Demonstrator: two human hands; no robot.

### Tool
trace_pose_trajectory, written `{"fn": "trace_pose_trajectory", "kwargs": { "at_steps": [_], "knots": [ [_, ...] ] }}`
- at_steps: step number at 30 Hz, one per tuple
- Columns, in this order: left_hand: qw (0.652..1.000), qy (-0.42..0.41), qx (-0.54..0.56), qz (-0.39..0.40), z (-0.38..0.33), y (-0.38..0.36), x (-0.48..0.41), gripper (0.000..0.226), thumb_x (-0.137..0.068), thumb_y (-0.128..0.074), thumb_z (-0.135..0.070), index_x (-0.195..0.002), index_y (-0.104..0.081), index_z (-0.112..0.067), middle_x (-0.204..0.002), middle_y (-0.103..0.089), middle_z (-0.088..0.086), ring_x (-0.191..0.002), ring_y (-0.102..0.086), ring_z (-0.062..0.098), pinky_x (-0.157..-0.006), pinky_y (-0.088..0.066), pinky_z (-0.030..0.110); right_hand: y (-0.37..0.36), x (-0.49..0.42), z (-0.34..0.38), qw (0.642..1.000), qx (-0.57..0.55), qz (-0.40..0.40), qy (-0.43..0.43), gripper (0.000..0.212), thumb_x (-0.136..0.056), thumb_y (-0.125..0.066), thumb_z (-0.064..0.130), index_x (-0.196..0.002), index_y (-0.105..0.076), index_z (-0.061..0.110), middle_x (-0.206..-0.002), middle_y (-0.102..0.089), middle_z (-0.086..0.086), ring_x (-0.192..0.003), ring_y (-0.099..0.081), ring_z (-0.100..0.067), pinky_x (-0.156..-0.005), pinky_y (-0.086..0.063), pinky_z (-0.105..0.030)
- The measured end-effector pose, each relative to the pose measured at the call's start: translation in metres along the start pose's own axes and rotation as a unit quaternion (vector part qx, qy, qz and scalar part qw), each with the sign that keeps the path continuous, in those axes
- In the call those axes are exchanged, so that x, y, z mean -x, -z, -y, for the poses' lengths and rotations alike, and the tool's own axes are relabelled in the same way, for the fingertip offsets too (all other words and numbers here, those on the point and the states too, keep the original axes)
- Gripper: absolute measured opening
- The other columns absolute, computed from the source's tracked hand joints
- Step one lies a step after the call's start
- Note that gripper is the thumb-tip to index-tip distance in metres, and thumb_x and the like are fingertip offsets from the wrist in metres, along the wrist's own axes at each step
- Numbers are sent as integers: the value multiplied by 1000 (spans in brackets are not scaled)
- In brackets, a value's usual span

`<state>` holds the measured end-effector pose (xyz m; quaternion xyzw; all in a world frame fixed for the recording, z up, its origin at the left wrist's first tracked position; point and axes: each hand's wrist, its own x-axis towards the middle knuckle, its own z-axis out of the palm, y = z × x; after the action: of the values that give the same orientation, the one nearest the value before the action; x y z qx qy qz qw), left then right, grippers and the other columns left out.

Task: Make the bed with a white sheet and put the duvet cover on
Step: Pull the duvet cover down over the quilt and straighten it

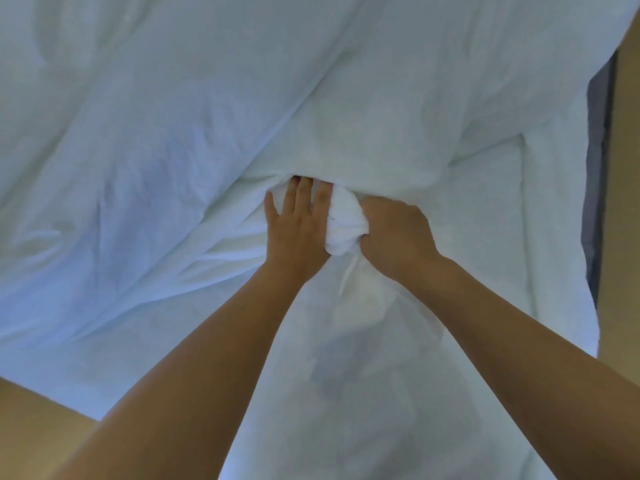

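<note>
White cloth lies over the whole bed, whose grey side shows only along the right edge. The cloth is creased, with long folds running from the near left corner toward the middle. We cannot tell which layer is the sheet and which the duvet cover.

Both our bare arms reach forward to the middle of the bed. Our left hand lies palm down on the cloth with its fingers straight and slightly apart, the tips slipped under the edge of a thicker fold that crosses just beyond them. The thumb points off to the left.

Our right hand sits just beside it, fingers curled tight around a bunched wad of the white cloth. The wad bulges out between the two hands and touches the side of the left one. A thin white string hangs from the wad toward us, lying on the cloth between our wrists.

Tan floor shows past the near left corner and along the right edge.
</note>
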<state>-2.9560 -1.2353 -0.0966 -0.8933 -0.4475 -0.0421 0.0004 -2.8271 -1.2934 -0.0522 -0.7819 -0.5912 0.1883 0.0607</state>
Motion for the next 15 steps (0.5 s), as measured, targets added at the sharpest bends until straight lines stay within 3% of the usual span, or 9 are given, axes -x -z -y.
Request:
{"fn": "trace_pose_trajectory", "kwargs": {
  "at_steps": [2,4,6,8,11,13,15],
  "knots": [
    [992,-38,99,-66,-1,22,-5,54,-58,-78,-13,-109,-64,-2,-104,-66,19,-95,-65,36,-83,-47,53,24,20,2,998,-61,21,14,10,-86,-46,10,-78,-46,16,-72,-46,7,-70,-43,-17,-57,-24,-24],
    [978,-104,177,-35,-7,50,4,36,-53,-81,-8,-86,-66,0,-77,-66,16,-65,-65,36,-61,-49,38,46,51,5,997,-56,44,26,16,-85,-48,9,-79,-39,21,-75,-49,4,-70,-42,-17,-59,-26,-24],
    [972,-144,166,86,-14,78,29,28,-62,-78,-16,-84,-64,-3,-75,-65,13,-66,-64,35,-57,-41,30,61,89,8,995,-34,78,51,13,-85,-48,13,-83,-43,24,-88,-61,0,-79,-53,-23,-60,-26,-23],
    [963,-183,139,142,-24,102,68,26,-65,-76,-21,-84,-65,-8,-77,-67,9,-71,-65,32,-59,-37,27,71,135,14,990,-29,121,68,11,-86,-47,17,-80,-44,26,-93,-64,0,-87,-59,-23,-67,-34,-26],
    [943,-268,174,93,-31,140,138,33,-36,-83,-13,-60,-60,-12,-52,-56,2,-43,-57,25,-43,-39,20,84,214,28,977,-47,187,88,21,-81,-49,24,-66,-35,28,-81,-61,5,-74,-53,-14,-61,-30,-22],
    [937,-301,169,58,-31,151,186,33,-33,-78,-17,-58,-57,-16,-50,-51,-3,-40,-49,24,-40,-33,19,77,266,34,970,-94,214,63,20,-70,-45,37,-58,-33,28,-63,-51,10,-58,-45,-8,-55,-31,-17],
    [934,-300,167,98,-30,142,230,32,-36,-78,-21,-59,-56,-16,-53,-51,-2,-42,-48,21,-43,-31,19,49,303,43,965,-104,236,37,17,-71,-45,42,-61,-40,29,-66,-51,13,-60,-46,-6,-53,-31,-13]
  ]
}}
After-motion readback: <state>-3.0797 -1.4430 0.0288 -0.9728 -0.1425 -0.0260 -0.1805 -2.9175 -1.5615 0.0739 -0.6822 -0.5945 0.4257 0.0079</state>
